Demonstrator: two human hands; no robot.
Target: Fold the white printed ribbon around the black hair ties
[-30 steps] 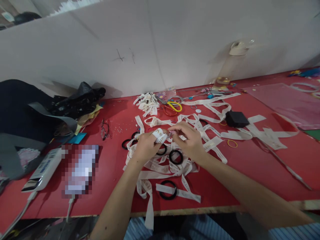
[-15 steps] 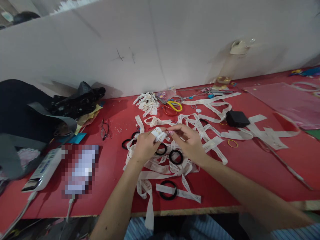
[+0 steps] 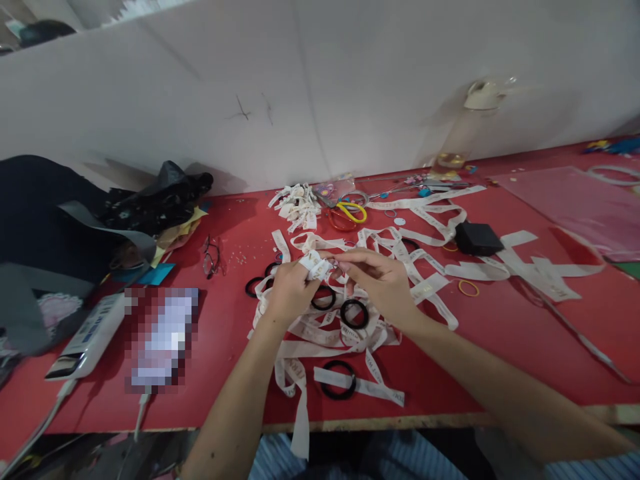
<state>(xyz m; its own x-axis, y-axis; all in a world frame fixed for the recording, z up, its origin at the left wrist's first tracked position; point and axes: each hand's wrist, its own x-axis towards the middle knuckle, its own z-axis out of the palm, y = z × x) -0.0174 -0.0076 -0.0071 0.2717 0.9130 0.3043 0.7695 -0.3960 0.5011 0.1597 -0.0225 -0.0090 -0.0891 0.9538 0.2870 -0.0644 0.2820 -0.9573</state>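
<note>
My left hand [image 3: 293, 288] is closed on a white printed ribbon [image 3: 316, 265], which is folded over at its fingertips. Against it, my right hand [image 3: 383, 280] pinches at the ribbon's right end with thumb and forefinger; the small part between those fingers is too fine to make out. Beneath both hands lies a loose tangle of printed ribbon [image 3: 320, 350]. Black rings [image 3: 355, 314] rest among the strips, and another black ring [image 3: 338, 380] lies near the front with a ribbon piece across it.
Scissors [image 3: 345, 215] with yellow and red handles lie behind, beside a pile of ribbon bows [image 3: 297, 205]. A black block [image 3: 479, 239] weighs on ribbon at right. A phone [image 3: 165, 337], power bank [image 3: 90, 337] and glasses [image 3: 211, 259] are left; a bottle [image 3: 463, 133] stands at the wall.
Both hands stay together at the same spot, with slight finger movement at the ribbon. The view has shifted a little; the objects on the table have not moved.
</note>
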